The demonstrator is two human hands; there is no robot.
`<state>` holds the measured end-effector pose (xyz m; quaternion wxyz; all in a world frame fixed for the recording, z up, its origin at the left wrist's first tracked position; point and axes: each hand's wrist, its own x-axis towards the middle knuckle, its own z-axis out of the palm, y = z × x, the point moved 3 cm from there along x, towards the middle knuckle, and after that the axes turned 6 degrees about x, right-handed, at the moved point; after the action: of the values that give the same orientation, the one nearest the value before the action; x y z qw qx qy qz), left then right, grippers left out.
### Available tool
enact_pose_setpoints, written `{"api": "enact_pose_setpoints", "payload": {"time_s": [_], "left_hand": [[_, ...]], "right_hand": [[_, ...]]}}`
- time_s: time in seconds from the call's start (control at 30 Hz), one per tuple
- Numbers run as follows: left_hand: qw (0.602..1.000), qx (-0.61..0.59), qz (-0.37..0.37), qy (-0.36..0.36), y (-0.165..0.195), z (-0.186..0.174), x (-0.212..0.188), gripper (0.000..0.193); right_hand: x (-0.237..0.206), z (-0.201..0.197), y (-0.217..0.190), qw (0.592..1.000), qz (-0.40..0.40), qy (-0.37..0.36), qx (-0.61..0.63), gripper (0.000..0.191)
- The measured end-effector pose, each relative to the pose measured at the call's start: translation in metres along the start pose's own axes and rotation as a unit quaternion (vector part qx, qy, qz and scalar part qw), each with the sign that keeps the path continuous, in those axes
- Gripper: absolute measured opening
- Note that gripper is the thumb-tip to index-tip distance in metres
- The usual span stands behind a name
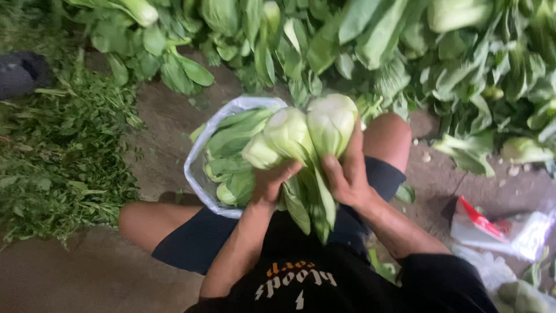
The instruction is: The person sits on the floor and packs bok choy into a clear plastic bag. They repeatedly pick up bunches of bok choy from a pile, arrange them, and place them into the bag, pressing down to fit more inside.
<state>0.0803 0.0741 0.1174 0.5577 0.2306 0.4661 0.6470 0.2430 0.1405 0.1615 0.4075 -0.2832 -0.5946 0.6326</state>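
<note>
Both hands grip a bunch of bok choy (301, 136) above the person's lap: left hand (271, 182) curls under it, right hand (346, 177) clasps its side. A clear plastic bag (200, 168) of greens sits just behind.

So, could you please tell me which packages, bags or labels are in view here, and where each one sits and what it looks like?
Clear bag: at the person's knees, mouth open, holding greens, see-through with a whitish rim.
Red-and-white packet: on the ground at right, flat, red strip on white.
Clear wrapper: beside the packet, crumpled and shiny.
No signs or screens.
</note>
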Motion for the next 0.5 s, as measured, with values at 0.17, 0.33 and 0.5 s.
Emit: {"api": "enact_pose_setpoints", "payload": {"time_s": [0.17, 0.33, 0.5], "left_hand": [[0.985, -0.034, -0.054, -0.160, -0.019, -0.007, -0.023, 0.087], [0.988, -0.034, -0.056, -0.137, -0.028, -0.042, -0.037, 0.082], [0.997, -0.076, -0.003, -0.021, -0.024, -0.075, -0.044, 0.078]], "right_hand": [[-0.013, 0.002, 0.001, 0.997, 0.030, 0.005, -0.074, 0.077], [-0.038, 0.007, -0.017, 0.971, 0.003, -0.217, -0.103, 0.087], [0.046, -0.108, -0.008, 0.857, -0.138, -0.131, -0.479, 0.074]]}}
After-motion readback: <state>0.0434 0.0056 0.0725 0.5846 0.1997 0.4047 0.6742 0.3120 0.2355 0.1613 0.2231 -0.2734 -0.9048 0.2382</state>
